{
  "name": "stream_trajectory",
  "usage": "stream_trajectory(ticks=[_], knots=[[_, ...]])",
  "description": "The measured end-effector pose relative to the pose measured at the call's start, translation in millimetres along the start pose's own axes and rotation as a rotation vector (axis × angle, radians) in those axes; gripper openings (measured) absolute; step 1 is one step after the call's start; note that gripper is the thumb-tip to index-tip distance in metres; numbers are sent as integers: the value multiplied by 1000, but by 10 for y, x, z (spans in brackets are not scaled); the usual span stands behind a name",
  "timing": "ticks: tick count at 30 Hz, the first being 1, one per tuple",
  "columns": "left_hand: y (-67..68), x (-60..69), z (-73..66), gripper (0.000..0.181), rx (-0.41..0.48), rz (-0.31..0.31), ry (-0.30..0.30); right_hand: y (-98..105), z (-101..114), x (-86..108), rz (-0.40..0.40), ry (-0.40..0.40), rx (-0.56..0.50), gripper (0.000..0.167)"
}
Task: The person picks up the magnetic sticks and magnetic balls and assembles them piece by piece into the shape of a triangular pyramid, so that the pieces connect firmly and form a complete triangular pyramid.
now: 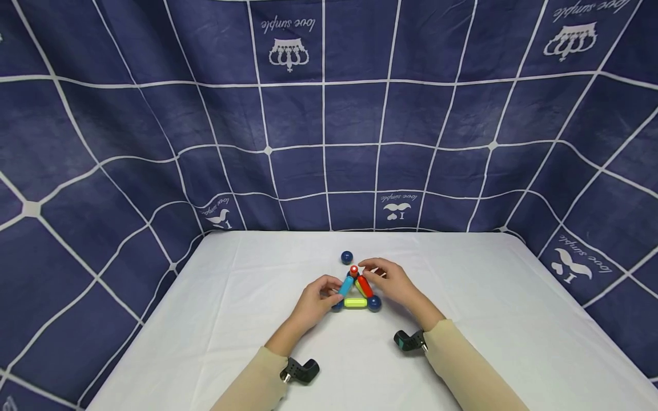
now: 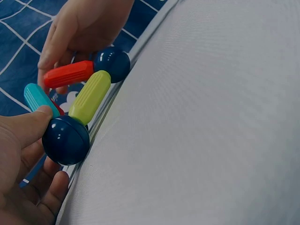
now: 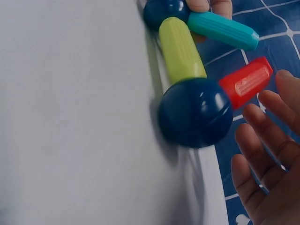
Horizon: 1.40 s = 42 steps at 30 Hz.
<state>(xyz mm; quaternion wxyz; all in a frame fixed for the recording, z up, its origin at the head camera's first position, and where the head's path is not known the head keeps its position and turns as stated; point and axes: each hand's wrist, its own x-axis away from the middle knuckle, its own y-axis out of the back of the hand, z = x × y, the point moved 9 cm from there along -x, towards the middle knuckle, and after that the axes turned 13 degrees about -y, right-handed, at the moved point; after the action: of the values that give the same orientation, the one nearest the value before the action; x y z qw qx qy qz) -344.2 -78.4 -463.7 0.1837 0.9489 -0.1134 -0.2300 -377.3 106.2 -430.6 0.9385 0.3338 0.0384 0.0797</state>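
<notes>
Between the hands on the table is a small frame of magnetic building sticks and dark blue balls. My left hand (image 1: 317, 298) pinches the light blue stick (image 2: 41, 99) beside the left front ball (image 2: 66, 140). A yellow-green stick (image 1: 356, 303) runs from that ball to the right front ball (image 3: 195, 112). From the right ball a red stick (image 3: 247, 83) slants away. Close to it, my right hand (image 1: 393, 281) has its fingers spread and loosely bent, holding nothing. Another red stick (image 1: 353, 270) shows its end at the frame's top. The back ball is partly hidden.
A loose dark blue ball (image 1: 346, 257) lies behind the frame on the white-covered table (image 1: 247, 285). A dark blue curtain with white lines (image 1: 354, 114) closes off the back and both sides. Black wrist devices (image 1: 303, 371) sit at both sleeves.
</notes>
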Motion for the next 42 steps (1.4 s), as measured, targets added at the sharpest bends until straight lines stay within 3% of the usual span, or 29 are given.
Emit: stream_trajectory(ticks=[5, 15, 24, 29, 32, 36, 42], knots=[[-7, -7, 14, 21, 5, -3, 9, 18, -149, 104, 10, -12, -23, 27], [-22, -26, 15, 20, -2, -5, 9, -64, -334, 292, 134, 6, -122, 33], [7, -54, 39, 21, -3, 31, 28, -96, -386, 322, 98, 82, -110, 30], [6, -60, 90, 23, 94, 110, 58, -98, -438, 344, 81, 59, -86, 27], [32, -67, 129, 26, 157, 122, 84, -115, -461, 356, 88, 46, -80, 27], [98, -177, 188, 29, 187, 82, 89, -104, -438, 370, 79, 47, -81, 27], [190, -423, 265, 29, 140, 2, 120, -60, -404, 388, 48, 50, -86, 26]])
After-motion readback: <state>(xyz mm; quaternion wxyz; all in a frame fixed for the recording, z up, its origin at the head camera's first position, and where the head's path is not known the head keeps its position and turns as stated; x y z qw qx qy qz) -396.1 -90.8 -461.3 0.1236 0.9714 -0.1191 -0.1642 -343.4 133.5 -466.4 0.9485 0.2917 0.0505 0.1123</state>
